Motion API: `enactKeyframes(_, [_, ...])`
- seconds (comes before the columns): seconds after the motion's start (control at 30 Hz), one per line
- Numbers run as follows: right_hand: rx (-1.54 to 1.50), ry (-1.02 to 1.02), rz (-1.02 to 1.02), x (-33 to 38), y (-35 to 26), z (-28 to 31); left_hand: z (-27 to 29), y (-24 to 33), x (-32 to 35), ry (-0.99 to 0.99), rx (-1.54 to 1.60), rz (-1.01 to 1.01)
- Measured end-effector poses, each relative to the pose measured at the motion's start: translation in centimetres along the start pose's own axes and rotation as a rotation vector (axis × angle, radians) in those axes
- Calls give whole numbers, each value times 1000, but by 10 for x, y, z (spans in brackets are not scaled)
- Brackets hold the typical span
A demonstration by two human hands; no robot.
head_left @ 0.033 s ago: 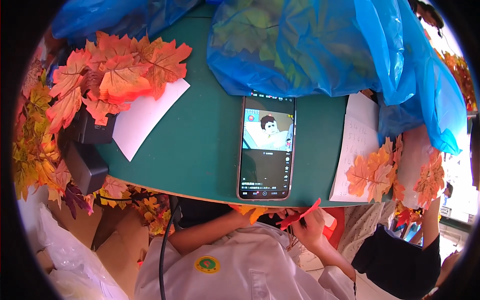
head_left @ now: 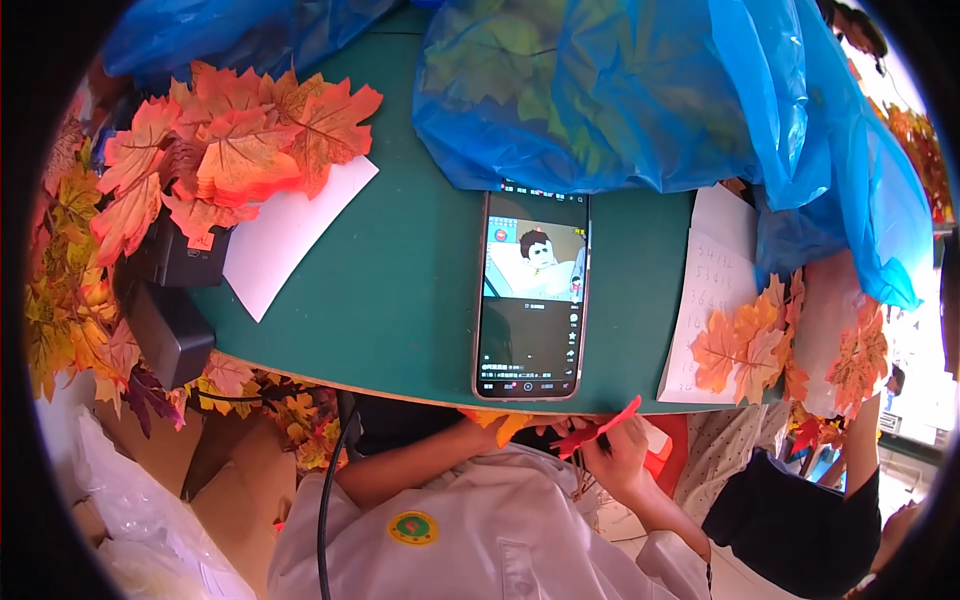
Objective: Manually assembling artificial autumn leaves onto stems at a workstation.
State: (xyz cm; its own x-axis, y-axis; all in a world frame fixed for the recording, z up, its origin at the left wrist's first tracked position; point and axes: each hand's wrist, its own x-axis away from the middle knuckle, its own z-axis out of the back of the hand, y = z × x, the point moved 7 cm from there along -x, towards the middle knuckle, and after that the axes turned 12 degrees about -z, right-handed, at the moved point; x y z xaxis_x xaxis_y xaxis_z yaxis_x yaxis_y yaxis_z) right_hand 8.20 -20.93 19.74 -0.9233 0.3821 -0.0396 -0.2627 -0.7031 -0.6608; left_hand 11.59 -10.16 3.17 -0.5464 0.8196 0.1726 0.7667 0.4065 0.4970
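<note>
I see a dark green, tan-edged tabletop [head_left: 425, 270], its outline bowed by my fisheye view. Cardboard [head_left: 245, 505] stands lower down on the left. Pale floor [head_left: 737, 575] shows at lower right, and white light [head_left: 915, 350] burns out my far right, its source unclear.

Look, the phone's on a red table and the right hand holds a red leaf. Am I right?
Not quite: the head view shows a green table, not red. The phone is on it, and the right hand holds a red leaf.
</note>
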Motion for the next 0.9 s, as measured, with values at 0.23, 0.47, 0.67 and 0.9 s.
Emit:
enactKeyframes(0.23, [-147, -60, -181, 6, 22, -8, 3, 8, -3, 0, 42, -9])
enactKeyframes(0.47, [-173, -72, -300, 4, 19, -7, 5, 13, -2, 6, 66, -11])
enactKeyframes(0.67, [-293, -222, -488, 8, 37, -15, 1, 12, -4, 18, 78, -18])
enactKeyframes(0.9, [-474, -130, -614, 4, 36, -11, 1, 15, -1, 23, 97, -18])
